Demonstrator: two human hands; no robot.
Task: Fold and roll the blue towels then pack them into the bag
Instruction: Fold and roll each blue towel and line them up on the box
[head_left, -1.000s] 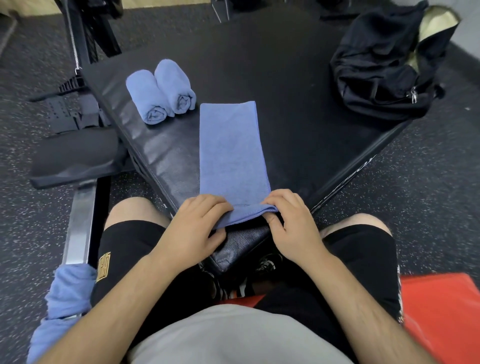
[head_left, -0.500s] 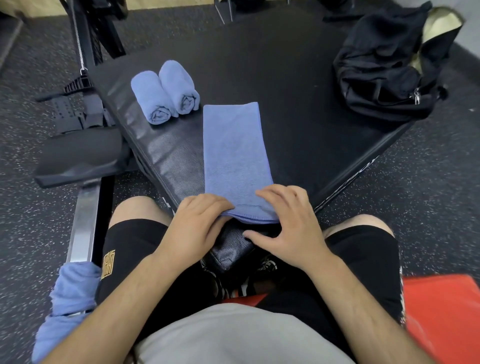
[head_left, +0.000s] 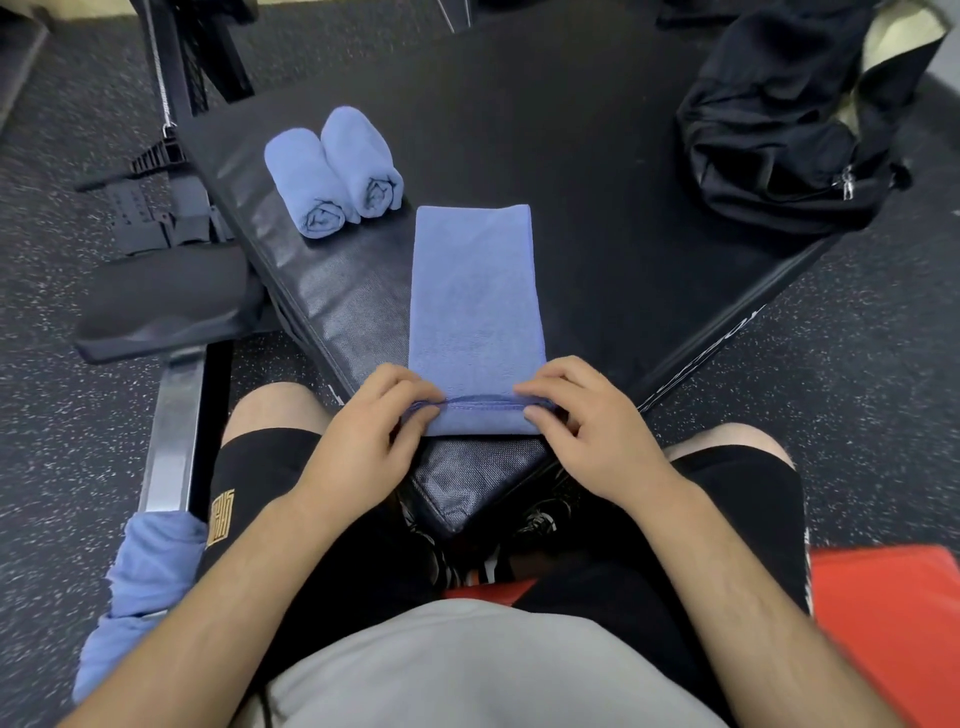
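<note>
A blue towel (head_left: 475, 291), folded into a long strip, lies on the black padded platform (head_left: 597, 156), running away from me. Its near end is turned over into a first small roll. My left hand (head_left: 374, 436) pinches the left end of that roll and my right hand (head_left: 587, 421) pinches the right end, fingers curled over the hem. Two rolled blue towels (head_left: 335, 171) lie side by side at the platform's left. The black bag (head_left: 789, 119) sits at the far right corner, its mouth open with a pale lining showing.
More loose blue towel cloth (head_left: 140, 587) hangs by my left thigh over a metal bar (head_left: 171, 431). A black padded seat (head_left: 166, 306) and straps stand left of the platform. A red mat (head_left: 883, 623) lies at lower right. Speckled rubber floor surrounds everything.
Both hands turned the towel's near edge up and over, so a short rolled lip now lies across the strip. The hands have spread to its two ends.
</note>
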